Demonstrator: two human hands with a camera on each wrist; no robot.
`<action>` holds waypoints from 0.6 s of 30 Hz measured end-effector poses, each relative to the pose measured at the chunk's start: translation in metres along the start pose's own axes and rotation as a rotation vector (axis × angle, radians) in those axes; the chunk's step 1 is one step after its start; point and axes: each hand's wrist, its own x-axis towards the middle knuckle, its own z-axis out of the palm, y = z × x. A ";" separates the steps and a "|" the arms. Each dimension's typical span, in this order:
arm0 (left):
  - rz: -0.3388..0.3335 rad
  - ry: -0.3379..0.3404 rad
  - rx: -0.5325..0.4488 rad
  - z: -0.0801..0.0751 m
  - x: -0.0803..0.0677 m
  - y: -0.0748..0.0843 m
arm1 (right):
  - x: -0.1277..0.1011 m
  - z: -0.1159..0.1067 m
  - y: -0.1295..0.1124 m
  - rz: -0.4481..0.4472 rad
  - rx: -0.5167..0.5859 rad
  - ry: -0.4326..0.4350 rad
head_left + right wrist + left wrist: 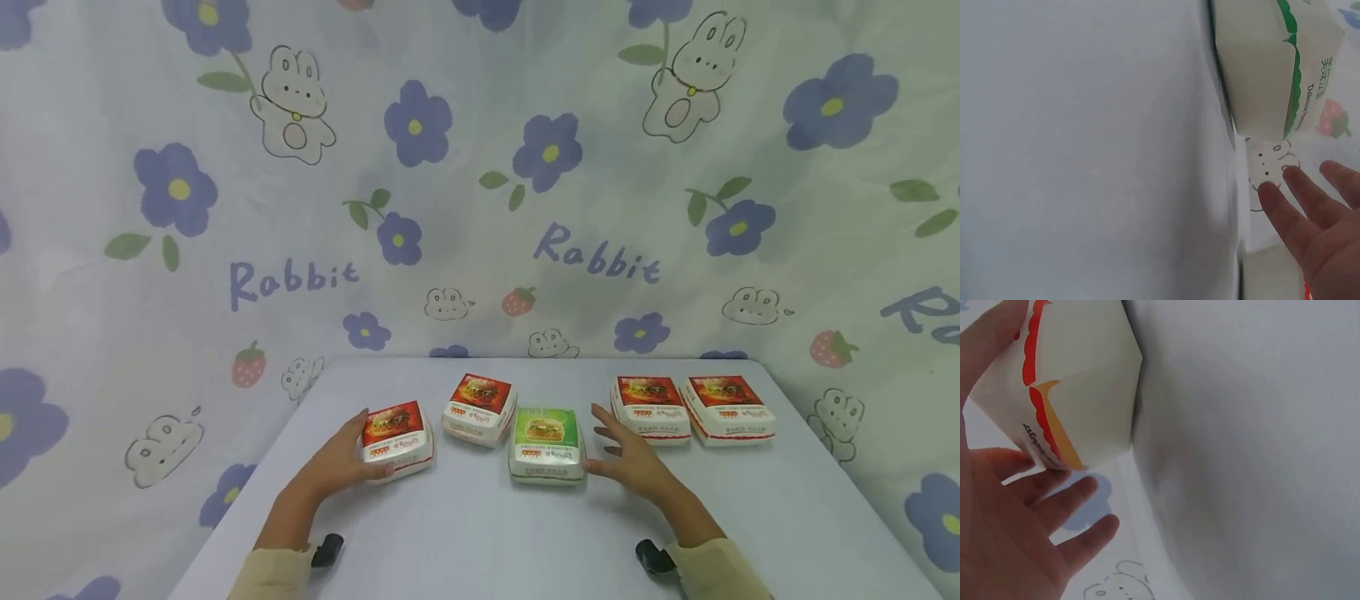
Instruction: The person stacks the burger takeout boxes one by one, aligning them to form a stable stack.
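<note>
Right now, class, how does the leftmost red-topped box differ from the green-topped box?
Colour: the leftmost box has a red top, while the green-topped box is green there.
Pose: the leftmost box sits at a slant; the green-topped box faces nearly straight on.
Hands: the left hand grips the leftmost box; the right hand is spread beside the green-topped box.
Shared: both have white sides and a burger picture.

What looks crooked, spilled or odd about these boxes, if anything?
Nothing looks spilled or damaged. The green-topped box is the only one without a red top. The red-topped box just left of it sits askew, and the leftmost box, by the left hand, is turned the opposite way, making the row look uneven.
</note>
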 end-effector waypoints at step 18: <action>0.007 -0.006 -0.023 0.001 0.006 0.003 | 0.018 0.015 0.008 -0.028 0.265 -0.080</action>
